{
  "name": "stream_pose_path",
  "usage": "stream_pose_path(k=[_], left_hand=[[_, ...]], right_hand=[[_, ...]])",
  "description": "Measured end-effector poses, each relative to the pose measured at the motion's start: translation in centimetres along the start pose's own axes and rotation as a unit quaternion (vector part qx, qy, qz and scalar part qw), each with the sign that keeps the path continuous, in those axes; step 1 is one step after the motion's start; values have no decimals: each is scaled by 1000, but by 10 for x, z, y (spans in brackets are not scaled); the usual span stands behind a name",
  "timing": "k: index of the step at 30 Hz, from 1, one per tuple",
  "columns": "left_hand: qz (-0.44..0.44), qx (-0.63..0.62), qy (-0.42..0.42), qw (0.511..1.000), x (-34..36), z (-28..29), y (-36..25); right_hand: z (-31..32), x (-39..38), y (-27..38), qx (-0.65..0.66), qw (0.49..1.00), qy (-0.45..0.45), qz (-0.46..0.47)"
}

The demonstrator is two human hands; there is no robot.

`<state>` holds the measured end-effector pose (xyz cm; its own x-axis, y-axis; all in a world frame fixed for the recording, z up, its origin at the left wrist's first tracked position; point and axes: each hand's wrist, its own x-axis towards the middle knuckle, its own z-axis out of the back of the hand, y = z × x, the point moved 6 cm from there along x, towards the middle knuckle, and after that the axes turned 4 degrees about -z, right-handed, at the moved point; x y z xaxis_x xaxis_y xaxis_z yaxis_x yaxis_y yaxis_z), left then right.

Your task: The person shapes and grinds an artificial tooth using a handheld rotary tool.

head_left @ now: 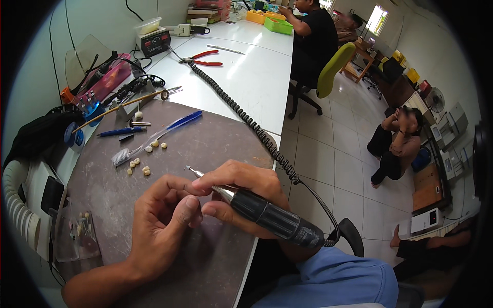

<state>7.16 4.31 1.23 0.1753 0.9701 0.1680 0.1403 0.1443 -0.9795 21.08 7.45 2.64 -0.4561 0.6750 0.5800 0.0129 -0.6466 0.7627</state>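
Note:
My right hand (244,187) is wrapped round a black rotary handpiece (277,219) with a silver nose. A thin bur (191,169) sticks out of its tip, pointing up and left. Close against its fingertips is my left hand (167,218), thumb and fingers curled together; anything between them is hidden. Beyond the hands, several small cream tooth-shaped pieces (146,170) lie on the grey-brown mat (215,138). Farther back are a toothbrush (154,139) with a clear and blue handle and a blue pen (121,132).
A coiled black cord (231,102) runs from a control box (154,42) to the handpiece. Red-handled pliers (205,59) lie on the white table. At left are a ribbed hose (20,205) and a pink tray (110,77). Other people sit beyond, one by a green chair (334,72).

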Motion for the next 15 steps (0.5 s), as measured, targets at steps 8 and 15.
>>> stream_pose_path(k=[8,15], left_hand=[[-5,-4,2,1000,2,1,2],[-19,73,32,997,-1,-7,4]], right_hand=[[0,-1,1,-23,1000,-8,-14],[-1,-1,8,-60,998,-5,16]])
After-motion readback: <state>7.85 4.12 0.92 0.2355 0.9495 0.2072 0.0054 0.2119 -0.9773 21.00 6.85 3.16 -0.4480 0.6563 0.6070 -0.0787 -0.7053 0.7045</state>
